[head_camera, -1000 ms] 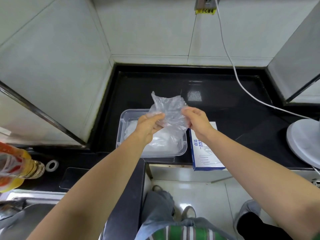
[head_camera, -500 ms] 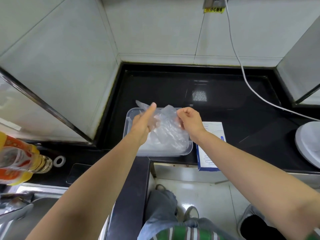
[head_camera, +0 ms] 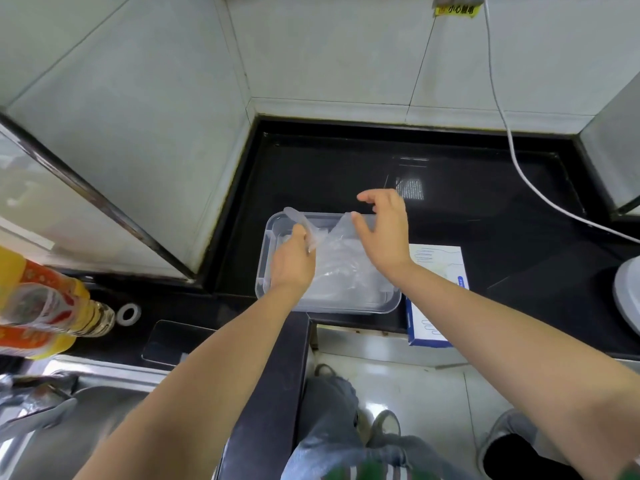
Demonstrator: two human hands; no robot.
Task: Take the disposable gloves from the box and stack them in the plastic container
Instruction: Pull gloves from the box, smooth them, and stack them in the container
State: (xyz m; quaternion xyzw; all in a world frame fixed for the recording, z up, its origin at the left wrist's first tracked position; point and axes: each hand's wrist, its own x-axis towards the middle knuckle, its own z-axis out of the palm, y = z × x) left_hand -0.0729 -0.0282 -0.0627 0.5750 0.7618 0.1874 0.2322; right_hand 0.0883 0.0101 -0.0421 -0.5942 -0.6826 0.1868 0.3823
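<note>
The left hand [head_camera: 292,265] pinches the left end of a see-through glove [head_camera: 341,261]. The right hand [head_camera: 384,230] is open, fingers spread, just above the glove's far right corner. The glove lies in the plastic container [head_camera: 265,261] under both hands. Its long way runs left to right, and a thin end pokes up far left. The box [head_camera: 438,268] sits just right, nearer the right hand.

The scene is viewed from a single wide-angle camera worn on the head, aimed forward and steeply down; the counter [head_camera: 329,174] is seen close, from above.
</note>
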